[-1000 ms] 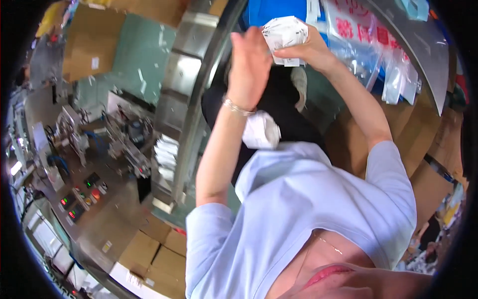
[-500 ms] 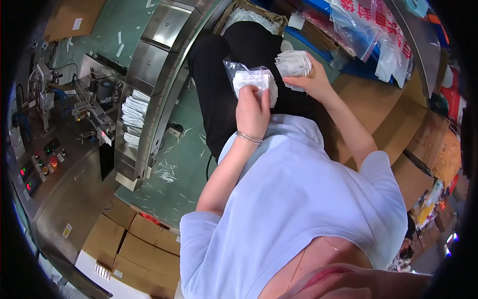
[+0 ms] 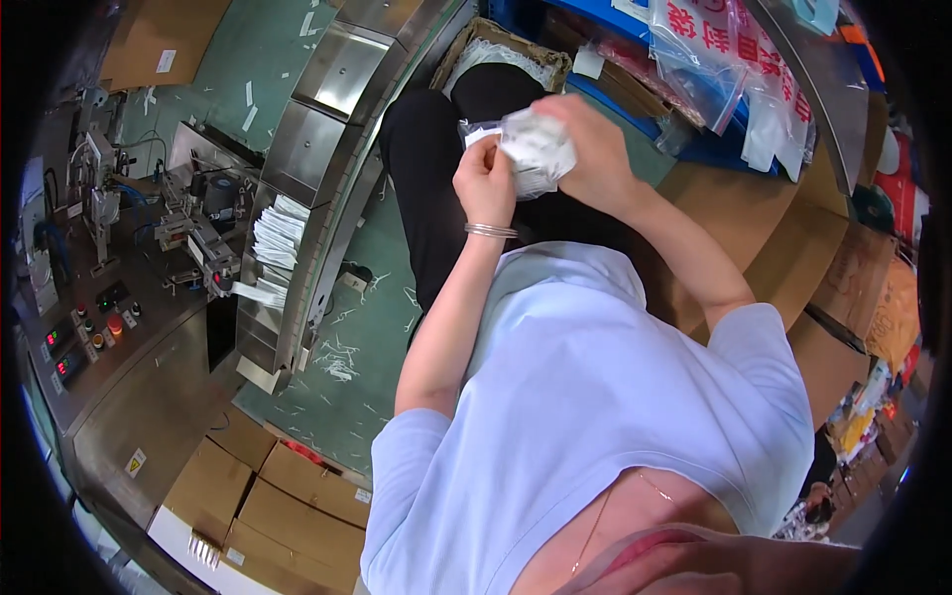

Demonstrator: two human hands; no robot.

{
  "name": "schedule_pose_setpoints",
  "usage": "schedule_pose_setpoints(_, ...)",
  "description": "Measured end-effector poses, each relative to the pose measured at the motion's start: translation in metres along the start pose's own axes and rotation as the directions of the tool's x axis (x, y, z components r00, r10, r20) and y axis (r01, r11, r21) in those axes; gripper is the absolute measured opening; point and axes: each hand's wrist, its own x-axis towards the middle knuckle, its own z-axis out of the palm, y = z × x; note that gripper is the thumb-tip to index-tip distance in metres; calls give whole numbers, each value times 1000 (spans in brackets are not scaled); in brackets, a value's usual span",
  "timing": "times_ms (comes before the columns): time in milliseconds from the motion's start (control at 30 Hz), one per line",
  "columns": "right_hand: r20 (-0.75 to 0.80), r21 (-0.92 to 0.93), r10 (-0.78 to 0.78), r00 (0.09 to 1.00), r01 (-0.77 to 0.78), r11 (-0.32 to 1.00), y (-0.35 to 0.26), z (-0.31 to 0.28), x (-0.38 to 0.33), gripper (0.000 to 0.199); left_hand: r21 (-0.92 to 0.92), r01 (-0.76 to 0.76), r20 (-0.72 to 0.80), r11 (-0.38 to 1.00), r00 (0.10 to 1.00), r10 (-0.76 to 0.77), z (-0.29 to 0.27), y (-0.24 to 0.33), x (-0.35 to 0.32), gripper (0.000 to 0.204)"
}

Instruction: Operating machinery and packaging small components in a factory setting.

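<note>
Over my lap, my left hand (image 3: 485,185) pinches a see-through plastic bag (image 3: 476,130) that has white packets in it. My right hand (image 3: 598,159) is wrapped round a stack of small flat white packets (image 3: 536,151), which is smeared by motion. The stack is up against the bag's right side and covers much of it. Whether any of the stack is inside the bag, I cannot tell.
At left, a metal chute (image 3: 315,149) holds a pile of white packets (image 3: 281,233) beside a machine with a button panel (image 3: 104,332). Beyond my knees stands an open carton (image 3: 565,64) of white strips. Printed plastic bags (image 3: 729,59) hang at upper right, above cardboard (image 3: 739,213).
My right hand has swung left with its stack, from apart to against the bag. My left hand has shifted slightly up and left with the bag. Another packet shows at the chute by the machine.
</note>
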Motion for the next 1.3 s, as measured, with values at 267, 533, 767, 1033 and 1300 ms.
schedule_pose_setpoints(267, 382, -340, -318, 868, 452, 825, 14, 30, -23, 30, -462, 322, 59, 826, 941, -334, -19, 2, -4, 12)
schedule_pose_setpoints(533, 551, -531, -261, 793, 574, 623, 7, 54, -17, 20, -44, -7, -121, 999, 993, 2, -21, -12, -22, 13)
schedule_pose_setpoints(767, 624, -650, 38, 781, 492, 579, -11, 69, -6, 26, 135, -204, -131, 970, 966, 222, -17, -8, -25, 14)
schedule_pose_setpoints(1033, 686, -109, -161, 709, 319, 941, 6, 21, 2, 35, 443, -283, -55, 851, 939, 340, -10, 0, -35, 15)
schedule_pose_setpoints(1300, 192, 204, -1, 981, -39, 978, 13, 37, -49, 33, 475, -306, -81, 825, 918, 388, -16, 1, -33, 12)
